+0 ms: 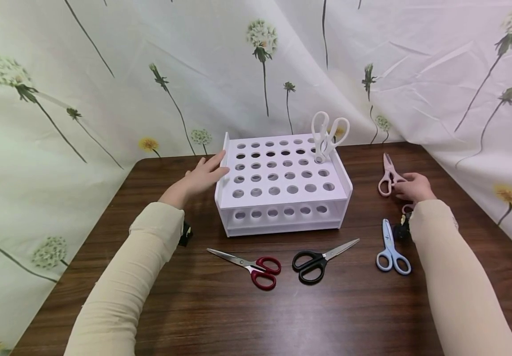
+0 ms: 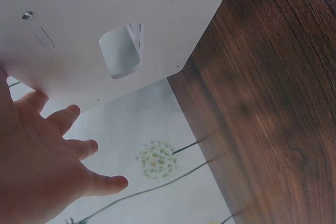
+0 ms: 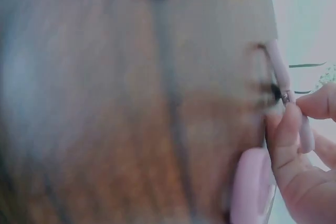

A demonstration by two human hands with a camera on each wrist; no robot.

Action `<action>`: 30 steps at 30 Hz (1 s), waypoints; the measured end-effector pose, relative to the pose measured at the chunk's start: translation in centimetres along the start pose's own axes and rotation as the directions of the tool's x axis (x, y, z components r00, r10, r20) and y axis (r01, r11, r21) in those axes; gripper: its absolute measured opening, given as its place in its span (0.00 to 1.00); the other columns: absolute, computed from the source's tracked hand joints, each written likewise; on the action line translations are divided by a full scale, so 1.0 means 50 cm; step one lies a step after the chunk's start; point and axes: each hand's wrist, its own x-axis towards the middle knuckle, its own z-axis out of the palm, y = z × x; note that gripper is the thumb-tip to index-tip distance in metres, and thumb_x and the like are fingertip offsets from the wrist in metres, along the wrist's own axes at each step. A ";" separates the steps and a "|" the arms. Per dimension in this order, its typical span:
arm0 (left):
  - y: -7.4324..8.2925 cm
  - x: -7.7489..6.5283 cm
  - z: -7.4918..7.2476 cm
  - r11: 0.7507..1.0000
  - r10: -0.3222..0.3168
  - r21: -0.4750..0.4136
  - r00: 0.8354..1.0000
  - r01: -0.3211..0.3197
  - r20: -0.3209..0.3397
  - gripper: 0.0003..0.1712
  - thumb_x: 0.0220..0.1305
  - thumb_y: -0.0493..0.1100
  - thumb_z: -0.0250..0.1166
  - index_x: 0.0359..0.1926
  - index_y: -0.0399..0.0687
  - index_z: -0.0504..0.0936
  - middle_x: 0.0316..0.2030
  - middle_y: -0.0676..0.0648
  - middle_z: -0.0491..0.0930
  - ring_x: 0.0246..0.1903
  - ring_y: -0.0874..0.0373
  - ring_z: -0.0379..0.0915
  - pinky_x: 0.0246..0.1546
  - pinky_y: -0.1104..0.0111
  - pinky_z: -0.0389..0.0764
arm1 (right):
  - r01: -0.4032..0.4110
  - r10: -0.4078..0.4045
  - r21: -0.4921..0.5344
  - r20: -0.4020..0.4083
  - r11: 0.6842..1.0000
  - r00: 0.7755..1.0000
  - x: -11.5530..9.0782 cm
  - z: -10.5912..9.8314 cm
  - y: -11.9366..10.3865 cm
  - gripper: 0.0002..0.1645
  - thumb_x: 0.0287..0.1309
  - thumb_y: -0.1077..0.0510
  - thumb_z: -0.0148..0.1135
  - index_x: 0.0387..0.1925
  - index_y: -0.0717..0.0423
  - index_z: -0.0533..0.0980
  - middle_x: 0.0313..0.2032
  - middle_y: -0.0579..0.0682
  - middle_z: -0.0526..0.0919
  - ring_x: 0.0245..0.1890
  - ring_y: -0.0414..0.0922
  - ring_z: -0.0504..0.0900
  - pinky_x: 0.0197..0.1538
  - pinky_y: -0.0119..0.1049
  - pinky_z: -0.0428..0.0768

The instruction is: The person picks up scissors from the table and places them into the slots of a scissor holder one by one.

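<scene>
My left hand (image 1: 198, 178) has its fingers spread, fingertips at the left side panel of a white rack (image 1: 278, 198) with rows of round holes. In the left wrist view the fingers (image 2: 68, 119) are splayed beside the rack's side panel (image 2: 68, 61). On the right, my right hand (image 1: 413, 188) pinches pale pink scissors (image 1: 387, 173) at the handle, between thumb and fingers, blades pointing away. Close by the wrist lies a pink handle loop (image 1: 408, 208), the rest of it hidden by the arm. White scissors (image 1: 322, 143) stand handles up in a rack hole at the back right.
In front of the rack lie red-handled scissors (image 1: 260, 269) and black-handled scissors (image 1: 311, 267). Light blue scissors (image 1: 389, 252) lie beside the right forearm. A flower-printed cloth (image 1: 220, 64) hangs behind the dark wooden table (image 1: 211, 316).
</scene>
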 end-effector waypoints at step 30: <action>0.001 -0.005 0.001 1.000 -0.003 -0.005 1.000 0.003 -0.013 0.36 0.70 0.60 0.40 0.73 0.60 0.38 0.71 0.49 0.38 0.67 0.45 0.18 0.57 0.40 0.24 | -0.100 0.135 0.721 0.010 0.685 0.991 -0.032 -0.029 -0.028 0.28 0.62 0.68 0.48 0.62 0.52 0.57 0.28 0.46 0.77 0.26 0.41 0.82 0.35 0.32 0.79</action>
